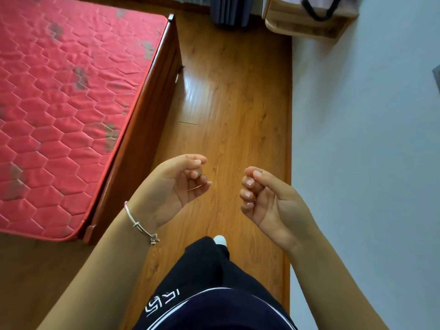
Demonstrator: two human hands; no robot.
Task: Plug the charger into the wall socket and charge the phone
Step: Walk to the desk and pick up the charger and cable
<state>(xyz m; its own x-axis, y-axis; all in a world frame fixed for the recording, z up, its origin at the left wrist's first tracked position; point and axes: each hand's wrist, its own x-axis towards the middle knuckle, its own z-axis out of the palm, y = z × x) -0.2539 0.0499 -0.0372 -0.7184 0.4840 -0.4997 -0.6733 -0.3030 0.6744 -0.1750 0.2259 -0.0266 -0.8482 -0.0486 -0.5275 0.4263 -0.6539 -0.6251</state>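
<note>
- Charger, phone, wall socket: none can be made out in the head view, so their places cannot be told. A grey edge [437,78] is cut off at the right border, on the wall; what it is cannot be told.
- Left hand [181,184]: raised, palm turned up, fingers curled in toward the palm with a gap left, thumb laid along the forefinger. Nothing is held or touched.
- Right hand [266,198]: raised near the left, apart from it, palm up, fingers curled in more closely with nails showing, thumb tip set on the forefinger. Nothing is held or touched.
- Bangle [140,222]: silver, with a small charm, worn on the left wrist.
- Trousers [209,270]: dark, with white print at the waist, seen below the hands; a white shoe tip [220,239] shows past the leg.
- Floor [233,103]: glossy wood planks, beneath both hands.
- Mattress [66,103]: red, quilted in hexagons, marked with grey patches, laid on a dark wooden bed frame [142,129] at the left.
- Wall [357,139]: pale, at the right.
- Wooden shelf [307,25]: fixed at the top right, black straps [319,10] seen on it.
- Curtain [231,10]: dark, pleated, at the top.
</note>
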